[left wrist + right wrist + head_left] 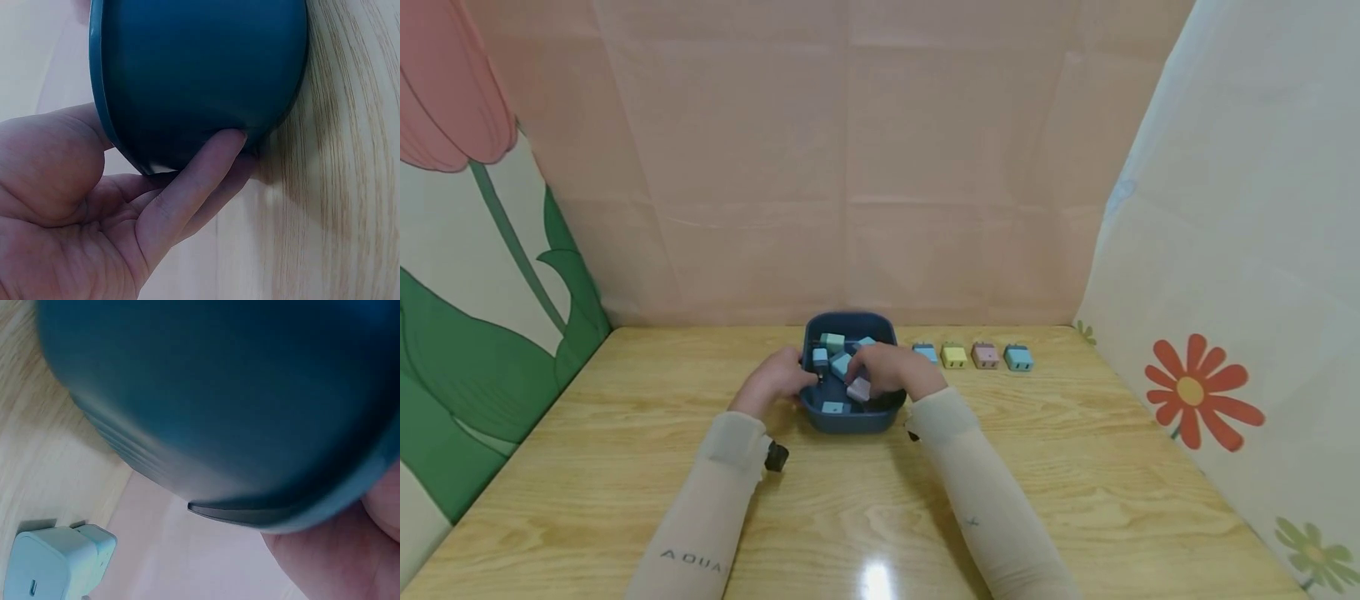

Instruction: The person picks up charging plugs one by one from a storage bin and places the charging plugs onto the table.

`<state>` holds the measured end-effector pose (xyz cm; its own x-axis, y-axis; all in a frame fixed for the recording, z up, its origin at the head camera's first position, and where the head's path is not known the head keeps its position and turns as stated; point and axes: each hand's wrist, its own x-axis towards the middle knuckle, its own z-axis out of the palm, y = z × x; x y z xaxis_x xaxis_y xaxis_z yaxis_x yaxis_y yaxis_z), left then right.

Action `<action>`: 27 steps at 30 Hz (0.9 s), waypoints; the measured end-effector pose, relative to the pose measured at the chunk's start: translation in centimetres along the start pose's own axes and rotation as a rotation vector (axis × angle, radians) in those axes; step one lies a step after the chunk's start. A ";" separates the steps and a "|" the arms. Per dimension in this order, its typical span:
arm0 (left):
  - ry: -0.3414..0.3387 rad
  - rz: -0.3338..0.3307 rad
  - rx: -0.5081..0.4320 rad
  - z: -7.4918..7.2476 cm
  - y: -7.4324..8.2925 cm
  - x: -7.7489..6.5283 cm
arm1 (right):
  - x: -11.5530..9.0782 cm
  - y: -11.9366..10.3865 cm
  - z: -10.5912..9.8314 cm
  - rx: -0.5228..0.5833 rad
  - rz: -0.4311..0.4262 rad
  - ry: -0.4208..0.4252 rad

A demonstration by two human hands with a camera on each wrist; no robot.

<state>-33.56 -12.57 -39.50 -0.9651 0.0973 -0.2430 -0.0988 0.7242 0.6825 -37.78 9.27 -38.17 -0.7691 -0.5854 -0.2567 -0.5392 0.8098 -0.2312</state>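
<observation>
A dark blue plastic basin (850, 424) stands at the middle of the table's far part. Over its left rim hooks the thumb of my left hand (780, 373); in the left wrist view its fingers lie against the basin's outer wall (206, 69). My right hand (891, 368) reaches inside over the right rim, its fingers bent round a tilted lilac charger plug (859, 389). Blue plugs (841, 366) and a green plug (832, 342) lie around it in the basin. In the right wrist view the basin wall (206, 406) hides my right fingertips.
Right of the basin, several charger plugs form a row: a blue one (927, 353) partly behind my right hand, a yellow one (954, 356), a pink one (985, 356) and another blue one (1018, 357). Cloth walls (850, 167) enclose the wooden table (835, 517).
</observation>
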 end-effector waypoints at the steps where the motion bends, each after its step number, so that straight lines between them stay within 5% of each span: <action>1: 0.000 0.001 0.001 0.0 0.0 0.0 | -0.1 0.0 0.0 -0.003 -0.002 -0.003; 27: 0.003 -0.004 0.002 0.0 0.1 0.0 | 0.2 -0.7 0.4 -0.002 0.024 -0.030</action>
<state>-33.59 -12.51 -39.39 -0.9655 0.0921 -0.2434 -0.1023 0.7257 0.6804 -37.45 8.55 -38.43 -0.7712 -0.5664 -0.2906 -0.5211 0.8239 -0.2230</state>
